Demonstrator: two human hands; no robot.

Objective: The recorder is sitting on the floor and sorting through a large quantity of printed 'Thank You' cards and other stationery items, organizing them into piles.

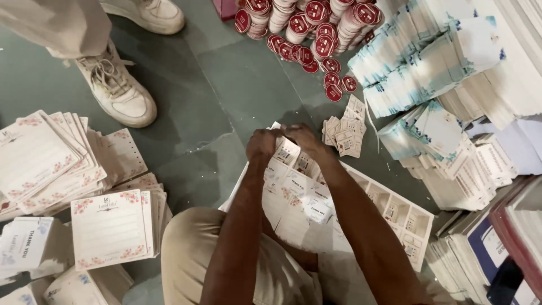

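Note:
My left hand [263, 144] and my right hand [303, 139] meet at the far edge of a large white die-cut printed sheet [395, 212] lying on the floor. Both pinch a small white tag [286, 151] at that edge; fingers are closed on it. Several small tags still sit in the sheet, and many of its cut-out windows are bare. A little heap of loose small tags [344, 131] lies just right of my hands. My knee in beige trousers [189, 248] is below.
Stacks of floral-bordered white cards [110, 229] fill the left floor. Red round stickers [307, 34] are piled at the top. Blue-and-white card stacks [429, 62] and paper bundles crowd the right. Another person's white sneakers [121, 93] stand top left on the dark green floor [226, 85].

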